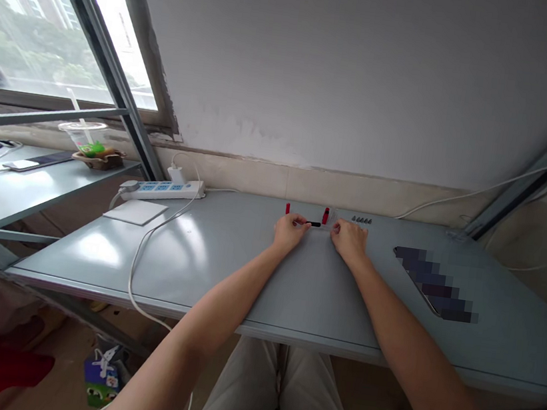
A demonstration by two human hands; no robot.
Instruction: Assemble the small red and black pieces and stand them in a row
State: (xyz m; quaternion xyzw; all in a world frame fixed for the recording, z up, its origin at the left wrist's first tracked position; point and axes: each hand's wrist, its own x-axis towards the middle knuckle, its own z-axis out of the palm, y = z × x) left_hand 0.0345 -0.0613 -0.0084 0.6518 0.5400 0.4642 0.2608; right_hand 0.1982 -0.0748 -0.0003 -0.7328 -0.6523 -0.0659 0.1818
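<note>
My left hand (pixel 291 231) is closed, its thumb and fingertips pinching one end of a short black rod-like piece (pixel 314 224) that points to the right. Across from it, my right hand (pixel 349 239) has its fingers curled together at the edge of a small clear plastic piece (pixel 331 218); what lies between the fingertips is too small to make out. Just behind the left hand stands a small red cylinder (pixel 288 208). A red and black cylinder (pixel 325 215) is between the hands, slightly farther back. Several small dark pieces (pixel 361 220) form a row behind the right hand.
A phone-like dark device (pixel 432 283), partly pixelated, lies on the grey desk (pixel 225 266) to the right. At left are a white power strip (pixel 164 189), a flat white square (pixel 135 212) and a white cable (pixel 139 251) crossing the front edge. A wall closes the back.
</note>
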